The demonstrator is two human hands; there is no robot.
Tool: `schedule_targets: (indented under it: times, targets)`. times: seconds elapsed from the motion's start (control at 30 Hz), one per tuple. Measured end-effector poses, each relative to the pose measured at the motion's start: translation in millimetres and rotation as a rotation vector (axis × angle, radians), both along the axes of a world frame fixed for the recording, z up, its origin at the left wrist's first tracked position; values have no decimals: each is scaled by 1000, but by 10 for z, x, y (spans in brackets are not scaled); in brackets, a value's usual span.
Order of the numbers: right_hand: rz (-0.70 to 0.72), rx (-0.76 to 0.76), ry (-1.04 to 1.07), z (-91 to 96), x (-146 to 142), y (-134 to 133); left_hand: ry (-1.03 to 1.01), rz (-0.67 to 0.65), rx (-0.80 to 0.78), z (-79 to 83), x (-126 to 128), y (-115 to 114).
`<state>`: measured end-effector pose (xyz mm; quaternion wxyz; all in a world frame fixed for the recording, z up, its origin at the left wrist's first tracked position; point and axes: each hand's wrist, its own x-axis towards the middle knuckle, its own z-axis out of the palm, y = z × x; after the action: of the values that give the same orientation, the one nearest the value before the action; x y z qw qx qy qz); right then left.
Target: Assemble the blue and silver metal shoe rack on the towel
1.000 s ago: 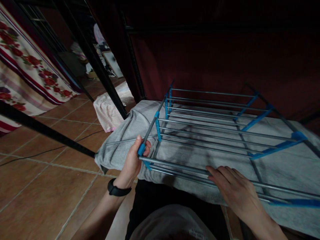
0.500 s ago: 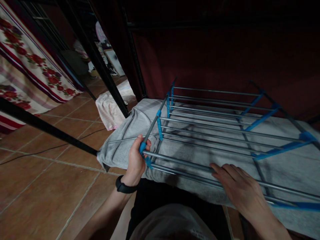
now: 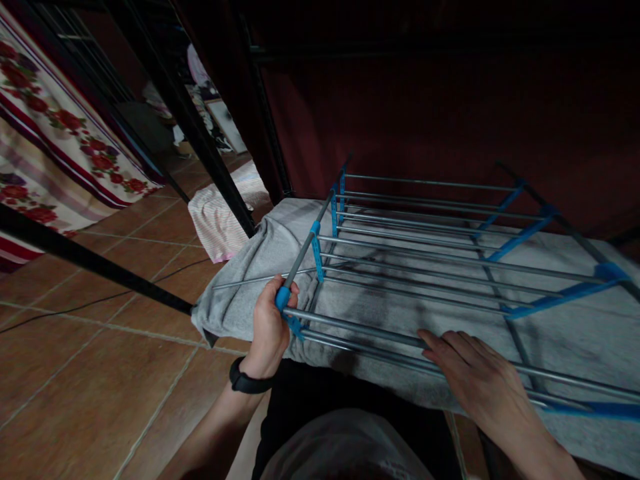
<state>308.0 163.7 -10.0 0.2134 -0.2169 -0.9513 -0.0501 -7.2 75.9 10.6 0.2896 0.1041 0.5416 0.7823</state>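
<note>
A rack of grey metal tubes with blue plastic joints (image 3: pixel 415 247) lies across a grey cloth (image 3: pixel 390 313) in front of me. My left hand (image 3: pixel 273 317) is closed around its near left corner, at a blue joint where the side bar meets the front tube. Farther right, my right hand (image 3: pixel 473 367) wraps over the same front tube, its fingers partly hiding the metal. A thin loose-looking rod (image 3: pixel 250 280) runs over the cloth left of the rack, passing behind my left hand.
Dark posts (image 3: pixel 200 133) rise at the left, beside a flowered curtain (image 3: pixel 60 127). A striped cloth (image 3: pixel 217 227) hangs near the tiled floor (image 3: pixel 100 373), where a black cable (image 3: pixel 115 293) runs. Behind the rack stands a dark red panel (image 3: pixel 425 120).
Everything at the left has shifted slightly leftward in view. Both hands keep their hold on the rack, which is almost unmoved.
</note>
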Motion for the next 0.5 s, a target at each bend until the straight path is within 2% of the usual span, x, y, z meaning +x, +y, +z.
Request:
schedule_targets:
  times: [0.13,0.4,0.5]
  targets:
    - [-11,-3,-7,-5,2,-1,-5,36,5,-5,4,8]
    - [-13,-19,-14,-22,5,-2,148,-13,-7,-49,42,-2]
    - [-8,-23,-4,-27,1,2,122,22,5,-71,63,4]
